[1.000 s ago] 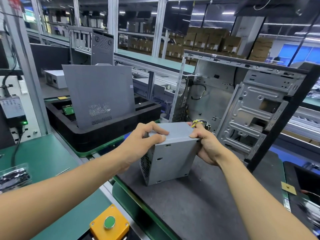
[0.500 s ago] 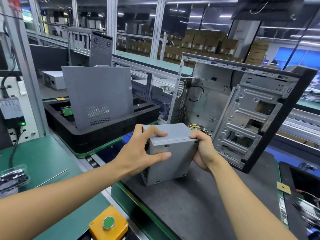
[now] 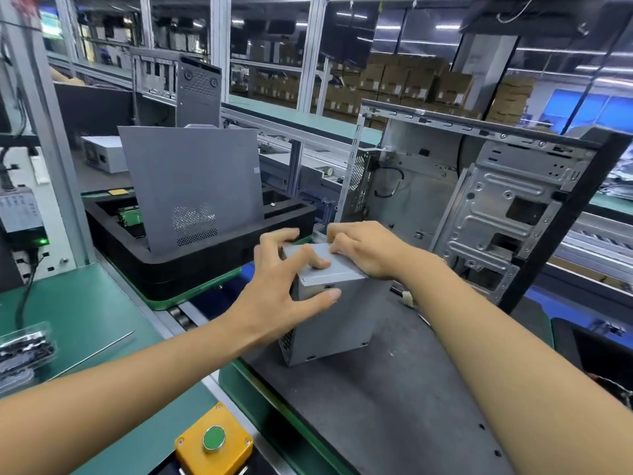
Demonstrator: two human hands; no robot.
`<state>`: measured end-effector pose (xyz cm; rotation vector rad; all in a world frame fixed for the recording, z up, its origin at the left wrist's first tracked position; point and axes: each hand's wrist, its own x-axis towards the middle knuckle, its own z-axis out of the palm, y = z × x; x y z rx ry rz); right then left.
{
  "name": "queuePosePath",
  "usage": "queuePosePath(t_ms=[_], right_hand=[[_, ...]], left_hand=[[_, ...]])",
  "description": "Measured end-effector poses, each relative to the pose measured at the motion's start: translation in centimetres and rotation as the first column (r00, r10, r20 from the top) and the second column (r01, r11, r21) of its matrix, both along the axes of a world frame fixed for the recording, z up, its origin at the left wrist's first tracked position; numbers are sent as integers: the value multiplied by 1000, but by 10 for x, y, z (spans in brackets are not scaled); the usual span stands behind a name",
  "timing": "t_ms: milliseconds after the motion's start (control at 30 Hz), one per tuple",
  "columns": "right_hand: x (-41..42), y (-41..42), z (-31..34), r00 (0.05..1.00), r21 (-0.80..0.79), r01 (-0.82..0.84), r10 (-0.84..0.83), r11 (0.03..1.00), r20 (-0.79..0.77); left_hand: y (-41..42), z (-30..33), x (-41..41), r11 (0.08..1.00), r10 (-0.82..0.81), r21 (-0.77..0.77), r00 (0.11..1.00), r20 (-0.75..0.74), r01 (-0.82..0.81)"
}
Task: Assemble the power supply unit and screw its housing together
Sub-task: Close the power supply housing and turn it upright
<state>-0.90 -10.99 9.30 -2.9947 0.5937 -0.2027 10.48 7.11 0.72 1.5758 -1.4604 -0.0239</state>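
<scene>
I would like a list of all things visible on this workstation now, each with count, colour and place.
power supply unit: one, grey, on the dark mat, tilted
computer case: one, open, silver with black front, behind the unit
dark mat: one, grey-black, centre right
side panel: one, grey, upright in the foam tray
foam tray: one, black, left of centre
push button box: one, yellow with green button, bottom edge
cardboard boxes: many, brown, far background
left hand: one, grip on the unit's near corner
right hand: one, grip on the unit's top
</scene>
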Motion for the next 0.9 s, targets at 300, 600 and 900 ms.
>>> queuePosePath(t_ms=[300,600,900], right_hand=[[40,-6,5,958,-411,-244,152,879,-244],[38,-9,3,973,-399,-220,172,890,-152],[35,-13,-3,985,-271,-163,142,949,-95]], left_hand=[[-4,29,-13,957,289,-201,699,654,-208],[-1,38,-20,974,222,-139,612,759,-181],[0,44,-21,955,295,-233,607,738,-181]])
